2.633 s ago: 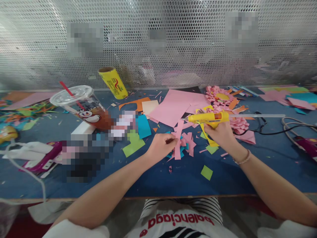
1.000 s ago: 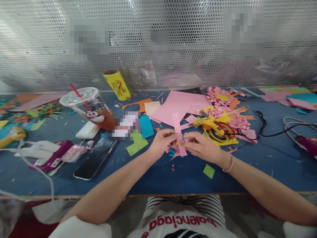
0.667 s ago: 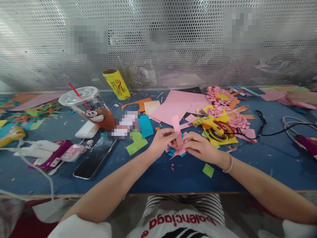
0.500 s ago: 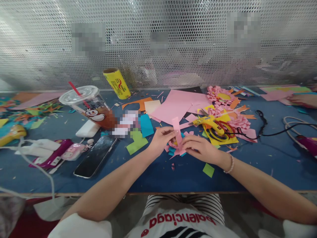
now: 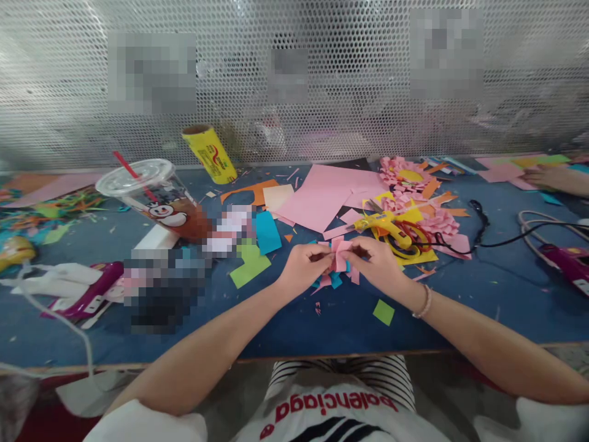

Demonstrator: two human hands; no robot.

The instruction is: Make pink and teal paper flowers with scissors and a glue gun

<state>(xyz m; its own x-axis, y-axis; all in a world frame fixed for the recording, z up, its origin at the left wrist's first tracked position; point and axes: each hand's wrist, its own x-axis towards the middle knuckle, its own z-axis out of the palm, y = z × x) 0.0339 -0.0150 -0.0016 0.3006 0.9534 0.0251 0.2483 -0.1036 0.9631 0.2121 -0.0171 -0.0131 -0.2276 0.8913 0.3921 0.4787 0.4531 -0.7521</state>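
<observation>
Between my fingertips is a pink paper strip (image 5: pixel 341 253), bent over into a fold. My left hand (image 5: pixel 301 268) pinches it from one side, fingers closed. My right hand (image 5: pixel 378 264) grips its other side with thumb and forefinger. Just beneath the fingers lie small cut blue paper pieces (image 5: pixel 336 280) along with pink ones, partly covered by the hands. Beyond my right hand a yellow glue gun (image 5: pixel 389 227) rests on yellow paper, close to a pink paper flower (image 5: pixel 407 176) with a yellow centre.
Pink paper sheets (image 5: pixel 317 196) spread behind the hands. To the left stand a lidded drink cup (image 5: pixel 161 202) and a leaning yellow tube (image 5: pixel 211 156). Green paper (image 5: pixel 251 264) and a blue piece (image 5: pixel 267 232) lie nearer. At far right, another person's hand (image 5: pixel 561 180) touches paper.
The pink strip, upright and straight before, is now folded down between my fingers. My right hand has risen slightly and closed in on it. The view has shifted a little.
</observation>
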